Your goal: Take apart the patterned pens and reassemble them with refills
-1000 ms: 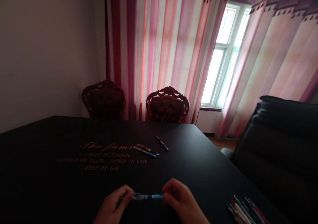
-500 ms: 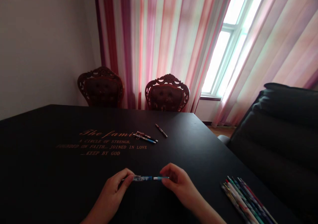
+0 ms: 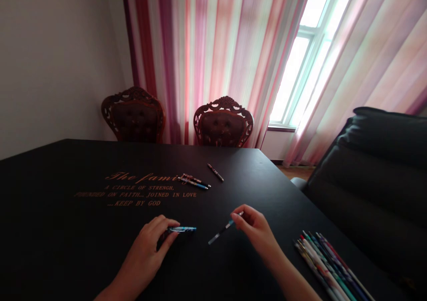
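Note:
My left hand point(image 3: 154, 237) is closed around a short blue patterned pen barrel point(image 3: 187, 229), its right end sticking out past thumb and fingers. Between the thumb and fingers of my right hand point(image 3: 252, 226) is a slim pen refill point(image 3: 219, 234), tilted with its clear end pointing down to the left. A light-blue part of it shows by the fingertips, and its upper tip pokes out above them. Barrel and refill are apart, both over the black table point(image 3: 187, 274).
Ahead lie a blue pen point(image 3: 195, 184) and a dark pen point(image 3: 200, 180) side by side, and another pen point(image 3: 215, 172) right of them. Several pens point(image 3: 328, 263) lie bunched by the right edge. Beyond are two carved chairs point(image 3: 223, 125) and a black seat point(image 3: 376, 194).
My right hand has drawn the refill out of line with the barrel, up and to the right, and the refill now slants. My left hand stays nearly in place, slightly higher in view.

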Demonstrator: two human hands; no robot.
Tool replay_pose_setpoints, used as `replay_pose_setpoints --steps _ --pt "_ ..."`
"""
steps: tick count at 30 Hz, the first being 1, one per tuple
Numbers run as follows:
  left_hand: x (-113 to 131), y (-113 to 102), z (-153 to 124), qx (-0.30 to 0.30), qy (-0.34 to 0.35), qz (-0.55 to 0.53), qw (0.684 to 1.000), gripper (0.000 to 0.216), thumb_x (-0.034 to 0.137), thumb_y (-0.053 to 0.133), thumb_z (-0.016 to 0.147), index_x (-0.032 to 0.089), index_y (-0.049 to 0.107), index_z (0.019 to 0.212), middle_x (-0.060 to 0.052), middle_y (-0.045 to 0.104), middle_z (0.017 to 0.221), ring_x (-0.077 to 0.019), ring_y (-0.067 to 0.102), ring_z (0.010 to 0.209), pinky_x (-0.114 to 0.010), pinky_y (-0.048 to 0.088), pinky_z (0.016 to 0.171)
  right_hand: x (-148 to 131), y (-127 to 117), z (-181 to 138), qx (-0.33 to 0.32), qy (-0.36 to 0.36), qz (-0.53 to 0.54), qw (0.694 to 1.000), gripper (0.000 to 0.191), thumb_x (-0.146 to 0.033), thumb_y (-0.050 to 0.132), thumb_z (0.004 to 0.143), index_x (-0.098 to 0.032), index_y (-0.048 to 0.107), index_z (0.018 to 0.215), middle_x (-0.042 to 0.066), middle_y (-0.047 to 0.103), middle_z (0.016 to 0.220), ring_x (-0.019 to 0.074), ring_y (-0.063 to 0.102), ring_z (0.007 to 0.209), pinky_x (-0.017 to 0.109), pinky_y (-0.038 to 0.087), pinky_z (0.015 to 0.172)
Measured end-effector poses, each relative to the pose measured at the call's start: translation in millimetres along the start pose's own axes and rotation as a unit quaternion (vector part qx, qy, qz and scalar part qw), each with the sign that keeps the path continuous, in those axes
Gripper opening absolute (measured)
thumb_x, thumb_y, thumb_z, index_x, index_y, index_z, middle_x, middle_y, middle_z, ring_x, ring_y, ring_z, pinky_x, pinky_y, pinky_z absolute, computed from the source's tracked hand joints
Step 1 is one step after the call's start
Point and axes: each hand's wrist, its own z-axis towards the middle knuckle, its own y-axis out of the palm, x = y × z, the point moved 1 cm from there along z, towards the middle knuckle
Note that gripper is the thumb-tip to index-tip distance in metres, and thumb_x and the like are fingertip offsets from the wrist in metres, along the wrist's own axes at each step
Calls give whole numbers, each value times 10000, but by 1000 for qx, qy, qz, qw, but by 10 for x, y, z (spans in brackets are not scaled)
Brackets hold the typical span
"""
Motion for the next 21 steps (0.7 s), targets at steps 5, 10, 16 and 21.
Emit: replay_pose_setpoints --steps 5,10,16,21 --pt "-20 56 3 -40 11 50 998 152 318 561 915 307 647 1040 1 679 1019 -232 621 968 -385 437 860 -88 228 -121 -57 -1 -36 998 205 -366 655 838 -163 669 862 -5 604 697 132 504 630 249 364 586" --pt "-35 78 1 -37 20 74 996 201 337 590 898 331 627 1096 -16 658 1126 -263 571 1101 -441 409 918 -154 350 -184 -70 6 -76 995 146 -298 670 817 -186 715 900 -2 631 725 137 506 639 250 367 587" --pt "82 70 -37 -70 52 70 994 128 254 611 877 322 652 977 -27 587 1242 -275 504 1205 -475 366 984 -191 401 -217 -80 4 -107 991 129 -270 695 796 -225 750 904 2 678 756 151 531 675 260 391 630" --pt "110 72 -39 -69 46 73 994 104 202 608 862 292 650 894 -30 595 1188 -273 515 1183 -470 375 964 -177 317 -167 -40 -17 -77 996 168 -327 641 843 -178 717 848 11 644 721 146 529 658 256 386 609"
